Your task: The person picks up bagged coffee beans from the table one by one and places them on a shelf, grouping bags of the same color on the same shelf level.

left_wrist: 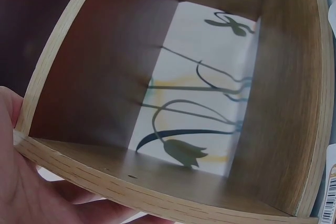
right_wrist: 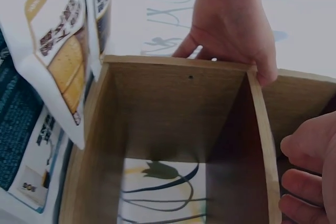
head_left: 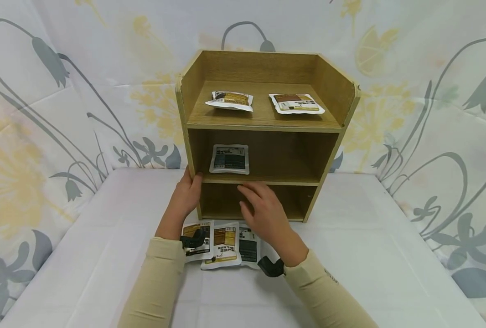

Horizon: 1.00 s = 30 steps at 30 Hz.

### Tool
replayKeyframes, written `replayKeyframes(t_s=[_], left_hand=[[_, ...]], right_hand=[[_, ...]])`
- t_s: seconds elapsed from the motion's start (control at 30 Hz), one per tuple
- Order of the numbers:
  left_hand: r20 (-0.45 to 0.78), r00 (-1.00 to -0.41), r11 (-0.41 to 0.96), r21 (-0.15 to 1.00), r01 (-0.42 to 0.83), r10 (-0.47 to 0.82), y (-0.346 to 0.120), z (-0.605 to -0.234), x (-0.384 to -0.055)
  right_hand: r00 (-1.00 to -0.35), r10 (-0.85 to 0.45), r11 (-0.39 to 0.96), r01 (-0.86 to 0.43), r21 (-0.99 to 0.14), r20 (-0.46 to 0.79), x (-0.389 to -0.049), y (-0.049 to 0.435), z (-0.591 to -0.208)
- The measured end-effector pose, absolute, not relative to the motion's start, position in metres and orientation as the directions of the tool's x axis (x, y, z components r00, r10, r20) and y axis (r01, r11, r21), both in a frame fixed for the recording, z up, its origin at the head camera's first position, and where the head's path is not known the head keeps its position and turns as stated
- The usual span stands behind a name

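Your left hand (head_left: 187, 191) grips wooden shelf unit (head_left: 266, 122) corner; right hand (head_left: 263, 212) hovers before bottom compartment, fingers (head_left: 249, 193) relaxed, apart, holding nothing.

I see a white-clothed tabletop (head_left: 370, 255) carrying a wooden shelf unit (head_left: 329, 150); three packets (head_left: 224, 246) lie just before it; two pouches (head_left: 296, 103) sit on its top tier; one grey packet (head_left: 229, 159) leans inside the middle shelf.

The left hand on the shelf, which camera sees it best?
The right wrist view shows it best: the left hand grips the wooden shelf's side panel, thumb over its edge. The head view shows only the hand's back against the shelf. The left wrist view catches just a blurred sliver of palm.
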State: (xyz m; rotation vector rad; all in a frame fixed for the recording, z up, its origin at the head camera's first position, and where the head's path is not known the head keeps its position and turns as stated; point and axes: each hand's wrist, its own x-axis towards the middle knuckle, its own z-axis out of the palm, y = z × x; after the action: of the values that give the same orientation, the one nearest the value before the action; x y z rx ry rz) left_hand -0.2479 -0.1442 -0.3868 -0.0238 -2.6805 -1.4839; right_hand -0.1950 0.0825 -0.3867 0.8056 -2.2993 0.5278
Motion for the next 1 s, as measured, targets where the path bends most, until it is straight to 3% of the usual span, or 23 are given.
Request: replayKeyframes(t_s=[0.47, 1.0], left_hand=[[0.071, -0.997, 0.527, 0.848, 0.051, -0.017, -0.144, -0.386, -0.247], [0.067, -0.998, 0.524, 0.850, 0.050, -0.014, -0.146, -0.388, -0.248]], right_hand=[[-0.737, -0.444, 0.781, -0.597, -0.183, 0.510, -0.184, 0.087, -0.398], [-0.789, -0.484, 0.781, -0.585, -0.220, 0.378, -0.177, 0.100, -0.414]])
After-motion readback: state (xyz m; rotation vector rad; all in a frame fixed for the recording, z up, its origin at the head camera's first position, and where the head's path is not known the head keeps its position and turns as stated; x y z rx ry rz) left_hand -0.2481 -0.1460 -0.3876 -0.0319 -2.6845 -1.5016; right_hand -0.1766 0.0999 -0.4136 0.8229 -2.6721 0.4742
